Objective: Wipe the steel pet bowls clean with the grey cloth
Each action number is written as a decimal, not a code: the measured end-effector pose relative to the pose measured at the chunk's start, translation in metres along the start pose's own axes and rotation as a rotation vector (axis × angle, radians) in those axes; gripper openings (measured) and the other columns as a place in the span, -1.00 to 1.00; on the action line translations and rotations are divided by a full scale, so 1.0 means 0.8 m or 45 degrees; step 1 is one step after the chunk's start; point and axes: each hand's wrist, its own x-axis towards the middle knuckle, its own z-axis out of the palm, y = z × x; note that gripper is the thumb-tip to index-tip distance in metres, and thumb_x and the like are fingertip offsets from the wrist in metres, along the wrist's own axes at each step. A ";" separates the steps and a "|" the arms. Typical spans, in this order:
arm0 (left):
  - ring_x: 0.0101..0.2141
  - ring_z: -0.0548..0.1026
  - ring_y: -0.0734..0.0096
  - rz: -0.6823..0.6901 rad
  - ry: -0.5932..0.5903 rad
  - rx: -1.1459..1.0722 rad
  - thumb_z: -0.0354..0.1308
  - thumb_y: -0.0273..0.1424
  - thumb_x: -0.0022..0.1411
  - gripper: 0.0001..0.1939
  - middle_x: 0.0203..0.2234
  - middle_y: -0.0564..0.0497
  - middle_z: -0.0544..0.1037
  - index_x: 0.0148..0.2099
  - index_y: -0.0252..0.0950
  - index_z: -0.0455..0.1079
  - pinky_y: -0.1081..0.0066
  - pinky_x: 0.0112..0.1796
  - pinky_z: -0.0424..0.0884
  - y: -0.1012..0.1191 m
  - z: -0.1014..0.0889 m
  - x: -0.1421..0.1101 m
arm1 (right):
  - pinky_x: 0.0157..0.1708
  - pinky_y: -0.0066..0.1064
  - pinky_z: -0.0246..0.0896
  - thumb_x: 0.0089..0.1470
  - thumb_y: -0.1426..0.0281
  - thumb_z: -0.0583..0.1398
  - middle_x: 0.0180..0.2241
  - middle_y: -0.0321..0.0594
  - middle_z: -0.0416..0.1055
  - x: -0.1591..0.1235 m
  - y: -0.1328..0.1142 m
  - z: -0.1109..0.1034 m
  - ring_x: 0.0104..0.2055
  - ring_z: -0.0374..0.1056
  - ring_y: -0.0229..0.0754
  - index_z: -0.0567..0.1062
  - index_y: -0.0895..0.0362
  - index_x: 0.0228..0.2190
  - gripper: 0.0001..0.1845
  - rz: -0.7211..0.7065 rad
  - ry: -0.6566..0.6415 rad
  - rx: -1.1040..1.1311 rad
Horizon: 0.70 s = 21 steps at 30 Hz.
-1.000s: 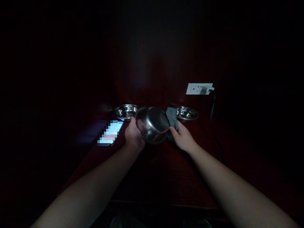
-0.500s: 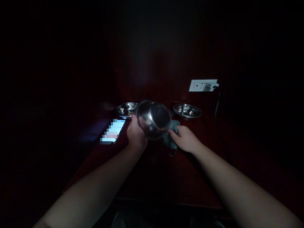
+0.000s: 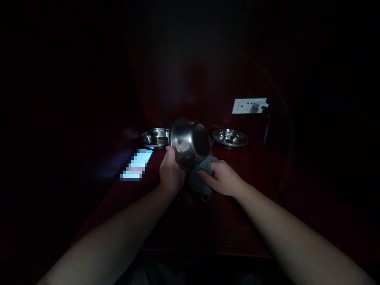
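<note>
A shiny steel bowl (image 3: pixel 190 140) is held up on its side, its flat base turned to the right. My left hand (image 3: pixel 172 172) grips its rim from the left, thumb on the edge and the other fingers hidden behind. Pinched in my right hand (image 3: pixel 222 178) is a grey-green textured cloth (image 3: pixel 203 180), which lies against the underside of the bowl's wall and hangs down below it. The inside of the bowl faces away to the left and cannot be seen.
On the dark red table (image 3: pixel 231 225), one steel bowl (image 3: pixel 156 138) stands back left and a steel dish (image 3: pixel 230 137) back right. A lit phone (image 3: pixel 136 166) lies left of my hand. A wall socket (image 3: pixel 249 106) holds a plug, and its black cable (image 3: pixel 268 158) runs down at right.
My right hand has moved the cloth from the bowl's right side down and left to beneath it. The bowl has tipped further onto its side in my left hand.
</note>
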 end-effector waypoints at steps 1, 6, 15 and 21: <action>-0.35 0.56 0.39 0.015 -0.040 0.067 0.03 -0.10 0.32 -0.58 -0.39 -0.03 0.60 -0.25 -0.36 0.51 0.40 -0.22 0.44 0.000 -0.002 -0.001 | -0.40 -0.40 0.14 0.18 0.32 0.12 -0.52 -0.24 0.39 0.000 -0.001 0.001 -0.44 0.31 -0.25 0.39 0.12 -0.57 -0.70 -0.014 0.016 -0.009; -0.26 0.56 0.26 0.128 -0.299 0.537 -0.05 -0.11 0.35 -0.54 -0.41 -0.06 0.59 -0.31 -0.34 0.51 0.35 -0.22 0.45 0.006 -0.012 -0.006 | -0.46 -0.39 0.07 0.16 0.29 0.13 -0.61 -0.28 0.31 -0.001 -0.005 0.006 -0.53 0.22 -0.28 0.34 0.12 -0.62 -0.66 -0.057 0.082 -0.101; -0.24 0.53 0.25 0.378 -0.731 0.913 -0.22 0.01 0.37 -0.39 -0.24 -0.12 0.59 -0.06 -0.36 0.45 0.31 -0.22 0.45 0.005 -0.023 0.000 | -0.53 -0.37 0.05 0.12 0.21 0.16 -0.65 -0.25 0.32 -0.004 -0.007 0.019 -0.58 0.24 -0.25 0.35 0.12 -0.62 -0.63 -0.186 0.387 -0.298; -0.25 0.46 0.28 0.785 -1.001 1.172 -0.28 -0.14 0.43 -0.48 -0.24 -0.13 0.51 -0.14 -0.34 0.44 0.28 -0.17 0.38 0.017 -0.025 0.001 | -0.47 -0.37 0.21 0.08 0.25 0.16 -0.56 -0.21 0.44 -0.004 -0.014 0.020 -0.52 0.35 -0.20 0.35 0.10 -0.52 -0.77 -0.255 0.703 -0.246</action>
